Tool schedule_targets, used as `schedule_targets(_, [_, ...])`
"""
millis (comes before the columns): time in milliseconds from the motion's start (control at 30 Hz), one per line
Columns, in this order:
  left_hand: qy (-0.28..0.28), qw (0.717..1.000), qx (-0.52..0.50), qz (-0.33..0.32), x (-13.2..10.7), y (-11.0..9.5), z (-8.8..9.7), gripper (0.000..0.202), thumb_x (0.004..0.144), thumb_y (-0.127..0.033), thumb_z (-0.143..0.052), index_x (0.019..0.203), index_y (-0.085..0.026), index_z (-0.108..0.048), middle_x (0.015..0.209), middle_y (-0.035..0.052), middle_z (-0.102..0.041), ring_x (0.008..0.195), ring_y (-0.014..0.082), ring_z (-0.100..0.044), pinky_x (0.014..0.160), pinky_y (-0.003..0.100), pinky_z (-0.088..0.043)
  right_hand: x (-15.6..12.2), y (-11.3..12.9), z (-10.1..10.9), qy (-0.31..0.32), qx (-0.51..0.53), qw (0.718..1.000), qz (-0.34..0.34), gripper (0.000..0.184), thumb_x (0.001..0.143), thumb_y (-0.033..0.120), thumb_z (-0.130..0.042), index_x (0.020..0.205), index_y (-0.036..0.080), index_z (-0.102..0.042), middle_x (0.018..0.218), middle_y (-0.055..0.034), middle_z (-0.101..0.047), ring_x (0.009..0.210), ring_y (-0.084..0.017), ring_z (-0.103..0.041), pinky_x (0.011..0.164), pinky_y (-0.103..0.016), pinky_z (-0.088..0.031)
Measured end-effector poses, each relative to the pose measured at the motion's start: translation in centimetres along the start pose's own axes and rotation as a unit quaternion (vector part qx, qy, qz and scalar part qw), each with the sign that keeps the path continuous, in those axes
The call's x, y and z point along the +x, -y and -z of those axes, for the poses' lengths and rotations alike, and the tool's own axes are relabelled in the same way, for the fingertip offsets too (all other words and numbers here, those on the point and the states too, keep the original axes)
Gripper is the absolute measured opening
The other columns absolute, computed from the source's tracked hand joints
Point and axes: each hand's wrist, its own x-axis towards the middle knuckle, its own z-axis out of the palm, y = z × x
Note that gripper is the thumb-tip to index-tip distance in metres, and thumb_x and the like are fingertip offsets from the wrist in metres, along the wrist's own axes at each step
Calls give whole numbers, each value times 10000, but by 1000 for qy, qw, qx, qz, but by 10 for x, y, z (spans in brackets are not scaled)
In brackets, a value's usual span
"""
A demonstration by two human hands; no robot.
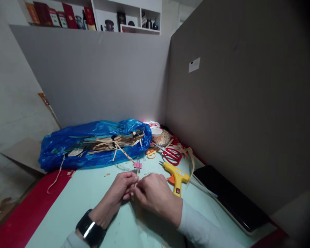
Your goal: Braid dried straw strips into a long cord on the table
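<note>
My left hand (124,186) pinches a thin strip of straw-coloured plant fibre (137,172) between thumb and fingers. Right beside it, my right hand (153,193) has its fingers closed on the same strip, a little lower. A pink binder clip (137,165) grips the strip just beyond my fingertips. From the clip, a braided-looking cord (126,154) runs up to a tied bundle of dry straw strips (108,143). That bundle lies on a blue plastic bag (74,160). My fingers hide part of the held strip.
A yellow hot glue gun (179,175) lies right of my hands, with red-handled scissors (172,156) and orange-handled scissors (151,153) beyond. A paper cup (156,134) stands behind by a woven piece (165,138). A black flat case (229,196) lies along the right partition (235,103).
</note>
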Motion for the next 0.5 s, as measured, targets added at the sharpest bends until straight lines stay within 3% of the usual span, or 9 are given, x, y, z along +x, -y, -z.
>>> schedule_targets(100, [9,1000,-2,-4,1,2,2,225,605,-326,-698,625,-161,-546,431,-108,-397,328,-7,-214,334,151,-115,7,-12,7,-50,91,993,-61,331,901,392,-482,734,172,-665,718,-81,-690,664,-187,-593,557,-284,-261])
schedule_targets(233, [16,1000,22,-11,0,2,0,249,608,-358,-693,632,-154,-553,471,-62,-489,339,-5,-237,342,157,-137,17,-24,-1,40,272,961,-28,209,874,242,-471,744,166,-617,635,-5,-622,607,-123,-543,567,-221,-318])
schedule_targets(367, [2,997,78,-15,-2,1,-3,246,620,-397,-638,605,-173,-538,465,-58,-496,319,12,-229,334,185,-149,23,-27,-15,54,300,951,-46,209,830,163,-435,654,166,-547,556,36,-495,543,-98,-455,537,-205,-304])
schedule_targets(500, [-17,985,169,-21,-2,2,-4,269,662,-412,-559,510,-197,-506,358,-92,-353,315,46,-205,357,215,-136,24,-28,-18,31,307,949,-62,274,805,185,-462,532,168,-444,518,46,-389,556,-98,-382,518,-216,-257])
